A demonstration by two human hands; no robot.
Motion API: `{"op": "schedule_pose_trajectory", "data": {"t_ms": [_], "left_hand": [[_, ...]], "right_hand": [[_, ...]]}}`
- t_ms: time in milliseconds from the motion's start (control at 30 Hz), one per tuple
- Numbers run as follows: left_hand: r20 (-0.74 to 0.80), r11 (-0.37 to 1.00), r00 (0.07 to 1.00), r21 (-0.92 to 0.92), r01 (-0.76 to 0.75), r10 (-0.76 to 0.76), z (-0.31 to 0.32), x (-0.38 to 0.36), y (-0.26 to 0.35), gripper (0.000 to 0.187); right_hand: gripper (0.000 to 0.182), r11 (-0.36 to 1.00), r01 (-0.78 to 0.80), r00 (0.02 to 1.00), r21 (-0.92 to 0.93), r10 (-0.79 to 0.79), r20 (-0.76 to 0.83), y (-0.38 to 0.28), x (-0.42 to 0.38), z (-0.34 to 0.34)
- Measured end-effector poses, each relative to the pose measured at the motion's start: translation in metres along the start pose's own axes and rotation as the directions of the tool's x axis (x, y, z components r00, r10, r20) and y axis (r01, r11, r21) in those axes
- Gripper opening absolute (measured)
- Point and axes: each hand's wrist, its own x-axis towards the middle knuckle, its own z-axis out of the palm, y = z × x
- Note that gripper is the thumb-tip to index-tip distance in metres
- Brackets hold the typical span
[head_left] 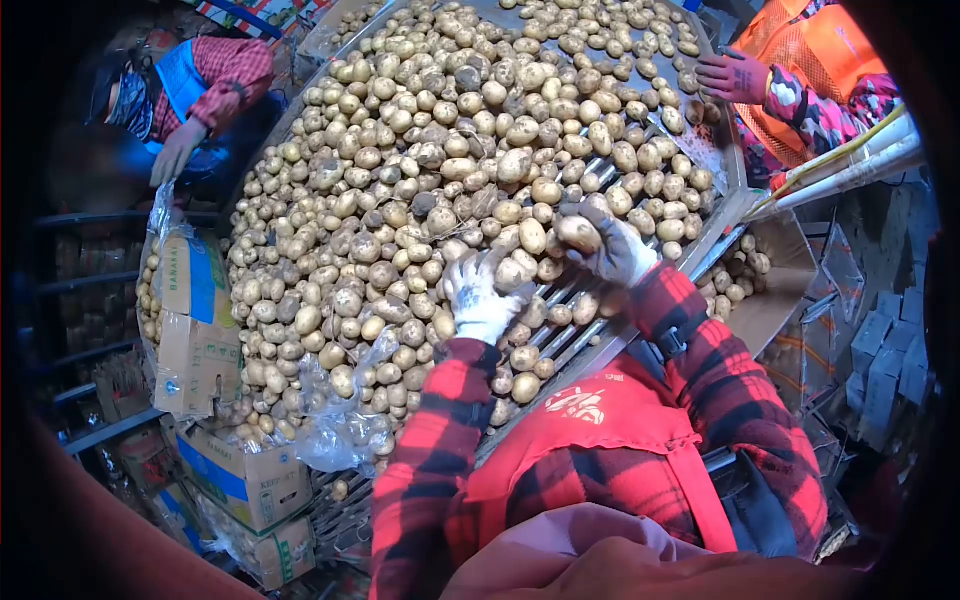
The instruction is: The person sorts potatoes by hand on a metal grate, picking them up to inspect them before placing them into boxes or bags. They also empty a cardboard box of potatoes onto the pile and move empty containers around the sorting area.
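your right hand [612, 245], gloved, grips a potato [578, 234] just above the heap [400, 180] on the roller table [580, 335]. your left hand [480, 298] lies spread, fingers loose, on potatoes at the near edge. a co-worker's hand [733, 77] rests at the far right rim; boxes [200, 320] stand left.

Table surface: potatoes [420, 200] cover the table [725, 215] almost edge to edge, heaped and touching; no bare lane through the pile.
Near edge: bare bars [575, 340] show between scattered potatoes beside the left hand [480, 300] and right hand [605, 245].
Left side: plastic-lined cartons [195, 320] stand against the rim.
Right side: an open box [765, 290] abuts the rim.
Far corners: co-workers' hands [175, 150] [730, 75] reach in.
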Motion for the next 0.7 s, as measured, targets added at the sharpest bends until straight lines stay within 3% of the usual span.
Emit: {"op": "schedule_pose_trajectory", "data": {"t_ms": [33,67,100,133,200,233,267,300,333,433,467,500,533,567,600,667,700], "left_hand": [[-0.020,0.967,0.995,-0.239,0.086,-0.093,0.004,-0.008,-0.002,0.072],[-0.020,0.869,0.981,-0.467,0.162,-0.194,0.009,-0.017,-0.004,0.072],[0.081,0.628,0.947,-0.731,0.269,-0.311,0.000,-0.021,0.008,0.073],[0.212,0.298,0.901,-0.894,0.335,-0.378,-0.010,-0.023,0.019,0.074],[0.218,0.248,0.911,-0.916,0.315,-0.350,-0.010,-0.030,0.020,0.073],[0.254,0.197,0.899,-0.920,0.338,-0.356,-0.006,-0.034,0.022,0.073],[0.290,0.147,0.887,-0.921,0.360,-0.359,-0.006,-0.037,0.025,0.072],[0.329,0.039,0.865,-0.928,0.370,-0.380,-0.011,-0.036,0.030,0.062],[0.322,0.042,0.869,-0.931,0.363,-0.376,-0.008,-0.038,0.026,0.062],[0.393,-0.073,0.721,-0.899,0.433,-0.571,0.023,-0.054,-0.008,0.051],[0.388,-0.080,0.751,-0.908,0.412,-0.534,0.016,-0.052,-0.007,0.048],[0.385,-0.088,0.782,-0.914,0.396,-0.490,0.011,-0.051,-0.005,0.046],[0.339,0.271,0.770,-0.796,0.541,-0.541,0.007,-0.057,0.003,0.041],[0.290,0.558,0.754,-0.529,0.640,-0.589,-0.039,-0.045,0.048,0.036],[-0.117,0.872,0.916,-0.371,0.318,-0.384,-0.022,-0.045,0.042,0.024],[-0.259,0.950,0.944,-0.286,0.126,-0.203,-0.016,-0.048,0.053,0.022],[-0.071,0.853,0.960,-0.481,0.204,-0.269,-0.031,-0.046,0.068,0.025]], "right_hand": [[0.053,0.767,-0.380,0.922,0.517,0.359,0.144,-0.008,-0.003,0.000],[0.058,0.521,-0.580,0.805,0.626,0.482,0.345,-0.017,-0.005,0.002],[0.062,0.222,-0.732,0.633,0.644,0.572,0.522,-0.026,-0.006,0.004],[0.064,0.257,-0.831,0.534,0.494,0.620,0.576,-0.038,-0.007,0.012],[0.068,0.657,-0.686,0.696,0.312,0.468,0.545,-0.057,-0.014,0.034],[0.070,0.754,-0.600,0.751,0.268,0.415,0.514,-0.062,-0.016,0.050],[0.068,0.634,-0.618,0.773,0.464,0.384,0.505,-0.076,-0.019,0.061],[0.066,0.646,-0.611,0.778,0.457,0.386,0.495,-0.079,-0.020,0.064],[0.064,0.658,-0.603,0.785,0.451,0.387,0.484,-0.082,-0.020,0.065],[0.061,0.506,-0.718,0.673,0.478,0.331,0.661,-0.057,-0.040,0.074],[0.061,0.511,-0.716,0.675,0.476,0.332,0.659,-0.064,-0.042,0.071],[0.063,0.389,-0.733,0.676,0.558,0.323,0.663,-0.075,-0.045,0.065],[0.064,0.261,-0.733,0.680,0.629,0.312,0.663,-0.082,-0.049,0.062],[0.067,0.082,-0.756,0.639,0.649,0.303,0.707,-0.083,-0.055,0.062],[0.067,0.090,-0.748,0.648,0.658,0.314,0.694,-0.088,-0.058,0.060],[0.064,-0.039,-0.701,0.675,0.712,0.284,0.680,-0.098,-0.064,0.048],[0.056,-0.004,-0.677,0.683,0.736,0.368,0.630,-0.083,-0.071,0.045]]}}
